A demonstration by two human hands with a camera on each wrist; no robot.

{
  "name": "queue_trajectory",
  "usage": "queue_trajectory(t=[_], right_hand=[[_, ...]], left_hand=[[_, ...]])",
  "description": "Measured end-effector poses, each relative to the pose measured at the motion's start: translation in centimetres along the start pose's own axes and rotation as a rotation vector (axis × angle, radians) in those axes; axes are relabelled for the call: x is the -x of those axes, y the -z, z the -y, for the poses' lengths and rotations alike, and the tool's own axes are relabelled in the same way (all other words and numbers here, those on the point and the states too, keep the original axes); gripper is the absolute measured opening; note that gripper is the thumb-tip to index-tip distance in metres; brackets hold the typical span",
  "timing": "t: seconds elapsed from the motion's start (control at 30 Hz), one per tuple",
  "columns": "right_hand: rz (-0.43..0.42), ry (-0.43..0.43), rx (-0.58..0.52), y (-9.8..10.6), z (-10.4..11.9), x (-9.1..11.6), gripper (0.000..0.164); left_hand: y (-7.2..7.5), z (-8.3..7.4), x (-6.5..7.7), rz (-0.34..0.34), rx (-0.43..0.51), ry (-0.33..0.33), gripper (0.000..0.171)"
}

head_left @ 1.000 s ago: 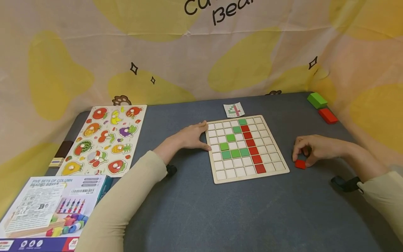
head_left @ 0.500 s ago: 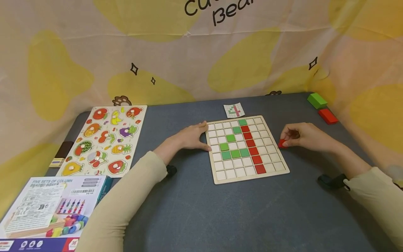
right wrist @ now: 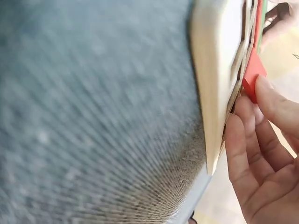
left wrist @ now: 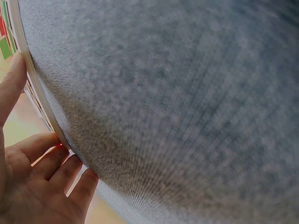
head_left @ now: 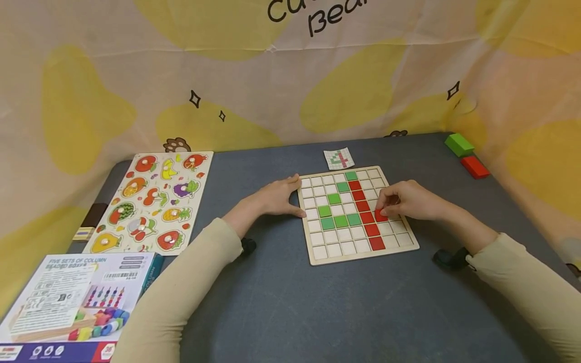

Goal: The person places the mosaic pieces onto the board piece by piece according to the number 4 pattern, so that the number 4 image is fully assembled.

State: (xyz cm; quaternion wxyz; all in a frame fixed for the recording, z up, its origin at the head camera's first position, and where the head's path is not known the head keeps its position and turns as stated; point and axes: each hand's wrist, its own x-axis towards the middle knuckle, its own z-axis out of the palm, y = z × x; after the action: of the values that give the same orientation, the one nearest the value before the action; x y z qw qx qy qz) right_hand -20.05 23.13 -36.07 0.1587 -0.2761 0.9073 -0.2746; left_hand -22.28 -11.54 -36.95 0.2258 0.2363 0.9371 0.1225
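A wooden grid board (head_left: 317, 256) with white squares lies flat on the dark table. Several red tiles (head_left: 366, 218) form one column in it, and several green tiles (head_left: 334, 198) form a diagonal and a row to the left. My right hand (head_left: 408, 200) pinches a red tile (right wrist: 254, 74) between thumb and fingers, tilted over the squares just right of the red column. At the board's left edge rests my left hand (head_left: 278, 197), its thumb and fingertips touching the rim, as the left wrist view also shows.
Behind the board lies a small pattern card (head_left: 339, 159). A green block (head_left: 460, 145) and a red block (head_left: 475, 167) stand at the back right. On the left are a fruit puzzle board (head_left: 156, 201) and a printed box (head_left: 77, 302). A patterned cloth (head_left: 272, 75) hangs behind.
My right hand has lifted the red tile from the table right of the board and carried it left over the grid. The left hand has stayed at the board's edge.
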Motion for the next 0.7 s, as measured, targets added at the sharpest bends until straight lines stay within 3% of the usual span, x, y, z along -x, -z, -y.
queue_trajectory(t=[0.3, 0.47, 0.63, 0.7], right_hand=[[-0.061, 0.066, 0.051, -0.6, -0.4, 0.0, 0.015], [-0.083, 0.043, 0.11, -0.4, 0.0, -0.6, 0.016], [-0.243, 0.021, 0.3, -0.1, 0.1, -1.7, 0.031], [-0.318, 0.008, 0.403, 0.0, 0.0, -2.2, 0.037]], left_hand=[[-0.1, 0.0, 0.0, -0.003, -0.001, -0.012, 0.102], [-0.5, 0.3, 0.0, -0.01, 0.027, -0.022, 0.101], [-1.3, 0.7, 0.1, -0.038, 0.078, -0.039, 0.1], [-1.7, 0.8, 0.4, -0.08, 0.118, -0.041, 0.097]])
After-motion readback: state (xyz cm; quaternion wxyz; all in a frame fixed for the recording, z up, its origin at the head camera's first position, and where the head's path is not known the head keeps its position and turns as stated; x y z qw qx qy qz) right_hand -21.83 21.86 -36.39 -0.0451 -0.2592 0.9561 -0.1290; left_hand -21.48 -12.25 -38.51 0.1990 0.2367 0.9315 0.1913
